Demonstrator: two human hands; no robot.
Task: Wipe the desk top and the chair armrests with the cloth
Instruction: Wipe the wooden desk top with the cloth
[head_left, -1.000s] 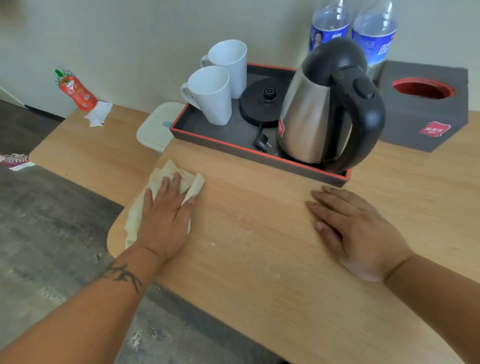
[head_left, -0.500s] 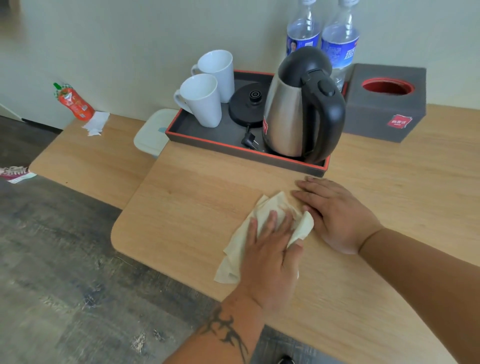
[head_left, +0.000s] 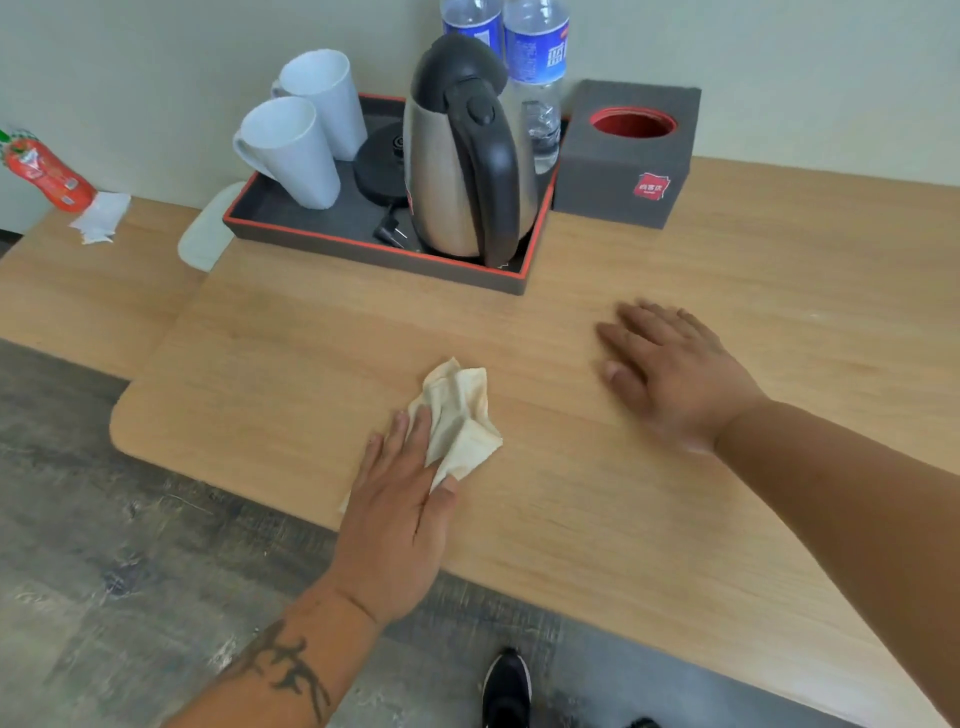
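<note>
A light wooden desk top (head_left: 623, 509) fills the middle of the head view. A crumpled cream cloth (head_left: 460, 415) lies on it near the front edge. My left hand (head_left: 400, 499) presses flat on the cloth's near left part, fingers over it, thumb at its lower edge. My right hand (head_left: 670, 369) rests palm down on the bare wood to the right of the cloth, fingers spread, apart from the cloth and holding nothing. No chair shows.
At the back stands a dark tray (head_left: 374, 249) with two white mugs (head_left: 291, 150), a steel kettle (head_left: 462, 156) and its base. Two water bottles (head_left: 535, 62), a grey tissue box (head_left: 623, 156), a white lid (head_left: 205, 236) and a red pouch (head_left: 47, 174) lie around it.
My left hand swept the cloth right across the desk to my right hand, then drew it back toward the front edge. The cloth bunched up. My right hand now lies apart from it.
</note>
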